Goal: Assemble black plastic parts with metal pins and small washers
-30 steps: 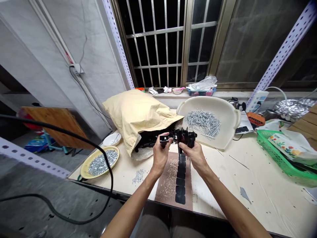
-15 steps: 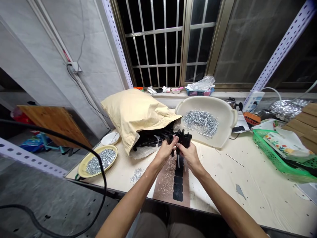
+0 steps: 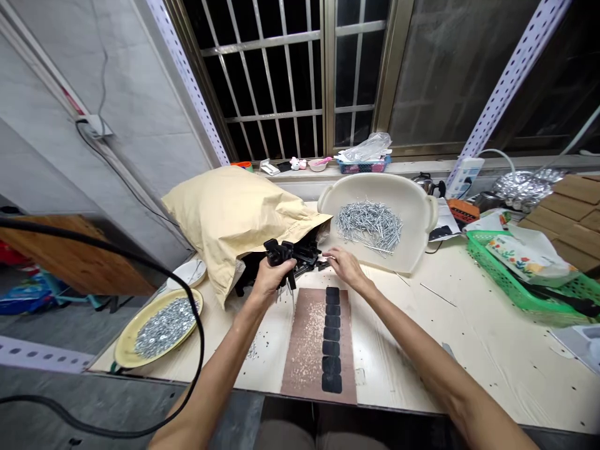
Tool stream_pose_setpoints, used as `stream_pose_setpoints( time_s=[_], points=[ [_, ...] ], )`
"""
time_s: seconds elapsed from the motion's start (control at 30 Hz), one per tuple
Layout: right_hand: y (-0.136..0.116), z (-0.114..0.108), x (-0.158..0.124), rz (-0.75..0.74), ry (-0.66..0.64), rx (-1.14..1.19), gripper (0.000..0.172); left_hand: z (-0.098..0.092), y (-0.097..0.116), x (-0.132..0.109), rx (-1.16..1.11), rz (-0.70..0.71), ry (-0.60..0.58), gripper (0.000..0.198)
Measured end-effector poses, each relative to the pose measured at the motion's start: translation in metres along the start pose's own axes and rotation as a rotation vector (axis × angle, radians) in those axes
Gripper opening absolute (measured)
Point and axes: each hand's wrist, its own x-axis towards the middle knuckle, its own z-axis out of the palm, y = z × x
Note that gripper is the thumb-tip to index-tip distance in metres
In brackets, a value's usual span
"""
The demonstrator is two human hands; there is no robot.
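My left hand (image 3: 270,279) is closed around a clutch of black plastic parts (image 3: 280,251), with thin metal pins hanging below them. It is in front of the mouth of a cream paper sack (image 3: 239,212). More black plastic pieces (image 3: 307,255) spill from that mouth. My right hand (image 3: 347,267) reaches toward these pieces from the right, fingers stretched out and apart, nothing visibly held. Below both hands lies a brown board (image 3: 304,369) strewn with pale crumbs, bearing a column of black rounded squares (image 3: 331,348).
Behind my right hand, a white tub (image 3: 419,209) contains a heap of nails (image 3: 369,225). A yellow plate (image 3: 122,350) of metal washers (image 3: 166,328) is at the left table edge, beside a white bowl (image 3: 193,273). A green basket (image 3: 497,269) stands right. A black cable (image 3: 200,350) loops in front.
My hands, together on the black parts before, have separated. The left has carried them leftward to the sack's mouth; the right has let go and opened. The view has shifted right.
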Motion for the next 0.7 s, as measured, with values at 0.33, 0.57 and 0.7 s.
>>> stream_pose_setpoints(
  time_s=[0.33, 0.57, 0.7],
  points=[
    [0.049, -0.002, 0.031, 0.054, -0.125, -0.211, 0.024, 0.013, -0.014, 0.002, 1.036, 0.527, -0.614, 0.069],
    [0.028, -0.036, 0.085, -0.06, -0.086, -0.232, 0.021, 0.087, -0.065, 0.018, 1.259, 0.639, -0.726, 0.06],
    [-0.013, -0.011, 0.11, -0.189, -0.147, -0.198, 0.017, 0.117, -0.104, 0.03, 0.761, 0.432, -0.628, 0.031]
  ],
)
